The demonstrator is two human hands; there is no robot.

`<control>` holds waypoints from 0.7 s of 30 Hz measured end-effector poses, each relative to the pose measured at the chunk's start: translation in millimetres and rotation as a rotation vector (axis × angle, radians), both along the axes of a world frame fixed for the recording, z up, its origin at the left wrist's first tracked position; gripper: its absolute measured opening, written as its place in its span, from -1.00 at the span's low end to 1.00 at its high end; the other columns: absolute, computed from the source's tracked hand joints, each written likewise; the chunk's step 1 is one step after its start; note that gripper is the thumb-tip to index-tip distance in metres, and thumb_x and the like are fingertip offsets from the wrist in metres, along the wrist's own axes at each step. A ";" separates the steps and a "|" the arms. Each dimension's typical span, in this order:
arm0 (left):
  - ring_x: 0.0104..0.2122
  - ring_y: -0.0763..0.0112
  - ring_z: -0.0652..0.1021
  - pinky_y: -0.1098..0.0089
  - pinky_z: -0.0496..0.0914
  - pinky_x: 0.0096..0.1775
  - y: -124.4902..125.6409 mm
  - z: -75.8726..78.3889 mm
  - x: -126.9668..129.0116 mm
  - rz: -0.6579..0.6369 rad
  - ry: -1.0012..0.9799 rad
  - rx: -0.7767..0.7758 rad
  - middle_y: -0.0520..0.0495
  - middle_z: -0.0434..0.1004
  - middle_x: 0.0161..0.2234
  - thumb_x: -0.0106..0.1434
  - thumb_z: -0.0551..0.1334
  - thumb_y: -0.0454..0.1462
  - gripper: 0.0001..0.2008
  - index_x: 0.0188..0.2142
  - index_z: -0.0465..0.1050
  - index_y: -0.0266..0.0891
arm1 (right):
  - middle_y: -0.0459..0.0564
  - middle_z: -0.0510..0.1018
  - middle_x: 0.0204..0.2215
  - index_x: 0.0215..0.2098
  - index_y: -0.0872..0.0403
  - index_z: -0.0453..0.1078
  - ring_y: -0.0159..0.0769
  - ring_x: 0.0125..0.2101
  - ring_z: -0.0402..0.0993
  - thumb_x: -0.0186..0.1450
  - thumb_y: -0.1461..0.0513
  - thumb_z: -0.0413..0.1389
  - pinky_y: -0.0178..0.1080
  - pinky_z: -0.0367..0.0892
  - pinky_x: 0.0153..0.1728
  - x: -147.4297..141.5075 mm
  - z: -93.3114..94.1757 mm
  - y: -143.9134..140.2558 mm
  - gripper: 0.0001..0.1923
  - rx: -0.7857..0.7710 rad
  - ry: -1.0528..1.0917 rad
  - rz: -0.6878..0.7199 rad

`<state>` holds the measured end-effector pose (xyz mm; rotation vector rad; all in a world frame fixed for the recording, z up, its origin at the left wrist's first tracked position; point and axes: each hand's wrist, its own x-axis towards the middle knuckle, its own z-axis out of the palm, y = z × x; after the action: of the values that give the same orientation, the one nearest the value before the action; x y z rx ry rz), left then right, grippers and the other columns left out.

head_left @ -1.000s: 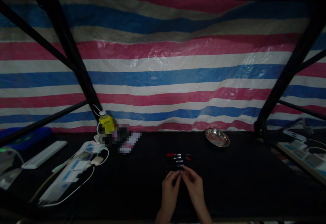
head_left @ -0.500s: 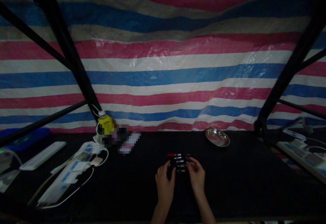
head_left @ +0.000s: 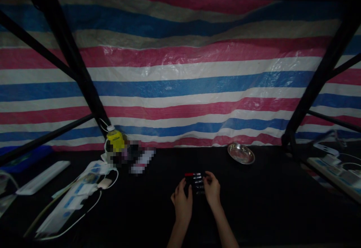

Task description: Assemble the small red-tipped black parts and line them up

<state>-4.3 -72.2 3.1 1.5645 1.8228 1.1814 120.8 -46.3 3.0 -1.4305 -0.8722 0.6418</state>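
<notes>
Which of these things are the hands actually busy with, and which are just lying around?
In hand: left hand, right hand, row of small pen-like sticks.

Lying about: steel dish, yellow bottle, power strips and cables, striped tarp.

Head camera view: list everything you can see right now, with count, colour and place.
Small dark cylindrical parts with silver ends: several in a row, one red-tipped, table centre, between the hands.
Round shiny metal dish: one, silver, back right of centre.
Yellow plastic bottle with white cap: one, back left.
White power strips with cables: a cluster, left side.
White power strip: one, far right.
Striped plastic tarp: one, red, white and blue, behind the table.
Black table surface: one.
Black metal frame bars: several, both sides.
Left hand: beside the parts' left end.
Right hand: fingers at their right end.
</notes>
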 end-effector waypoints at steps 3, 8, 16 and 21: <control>-0.08 0.12 0.49 0.04 0.27 -0.03 0.4 0.2 -1.6 0.011 -0.146 0.080 -0.20 0.54 -0.15 0.14 0.12 -0.15 -0.67 -0.12 0.40 -0.22 | -0.08 0.48 -0.57 -0.28 0.14 0.47 -0.29 -0.52 0.43 -0.02 0.09 0.14 -0.29 0.31 -0.47 -2.2 2.9 -1.9 -0.62 0.013 0.073 -0.020; -0.26 0.21 0.57 0.22 0.44 -0.18 -4.6 12.7 -3.5 0.027 -0.481 0.173 -0.19 0.55 -0.22 0.04 0.24 -0.02 -0.58 -0.22 0.48 -0.27 | -0.11 0.46 -0.58 -0.18 0.18 0.44 -0.34 -0.52 0.43 -0.03 0.03 0.21 -0.31 0.35 -0.45 -4.5 19.1 -8.7 -0.49 0.105 0.312 -0.041; -0.26 0.23 0.58 0.29 0.47 -0.17 -16.1 42.0 -4.6 0.028 -0.785 0.082 -0.13 0.59 -0.30 -0.10 0.37 -0.10 -0.61 -0.29 0.54 -0.28 | -0.09 0.52 -0.52 -0.19 0.16 0.48 -0.31 -0.47 0.48 -0.12 0.07 0.31 -0.27 0.39 -0.38 -1.0 63.1 -28.1 -0.44 0.138 0.440 0.014; -0.30 0.28 0.59 0.32 0.46 -0.19 -23.7 50.9 -0.4 0.062 -0.978 0.019 -0.10 0.61 -0.35 -0.13 0.39 -0.17 -0.65 -0.32 0.54 -0.28 | -0.04 0.55 -0.49 -0.20 0.13 0.50 -0.29 -0.45 0.48 -0.10 0.06 0.30 -0.25 0.40 -0.36 -1.6 80.2 -38.9 -0.49 0.138 0.361 0.052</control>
<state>-4.6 -95.9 54.1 0.6842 1.1850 1.5961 119.2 -85.2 83.2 -1.1262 -0.6559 0.8332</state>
